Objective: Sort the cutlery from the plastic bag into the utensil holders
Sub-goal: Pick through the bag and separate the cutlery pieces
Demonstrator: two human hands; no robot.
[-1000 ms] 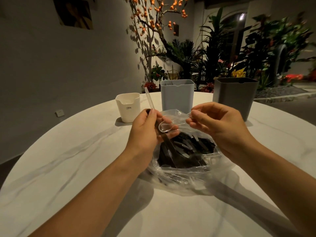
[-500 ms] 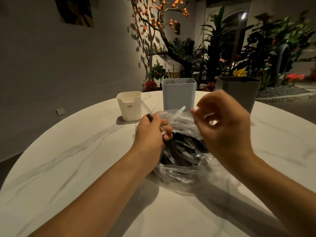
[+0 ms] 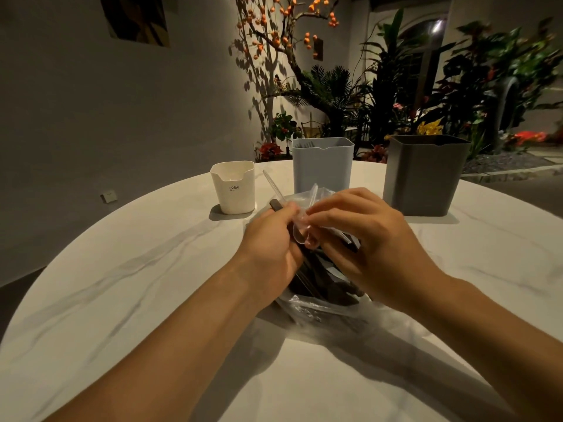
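Note:
A clear plastic bag (image 3: pixel 323 310) of black and clear cutlery lies on the round table under both hands. My left hand (image 3: pixel 271 242) is closed around a small bundle: a clear plastic utensil (image 3: pixel 270 181) whose handle sticks up and back, and a black handle (image 3: pixel 275 205). My right hand (image 3: pixel 368 239) pinches a clear spoon (image 3: pixel 300 231) against the left hand's fingers, with its handle pointing up. Behind the bag stand three holders: a small white one (image 3: pixel 233 190), a light grey one (image 3: pixel 323 169) with dark cutlery tips showing inside, and a dark grey one (image 3: pixel 423 178).
The white marble table (image 3: pixel 137 284) curves away at the left and far edges. Potted plants and a tree with orange fruit stand behind the table. A grey wall is on the left.
My right hand has come down and left from its raised position, bringing the clear spoon to meet my left hand over the bag. My left hand has stayed nearly in place.

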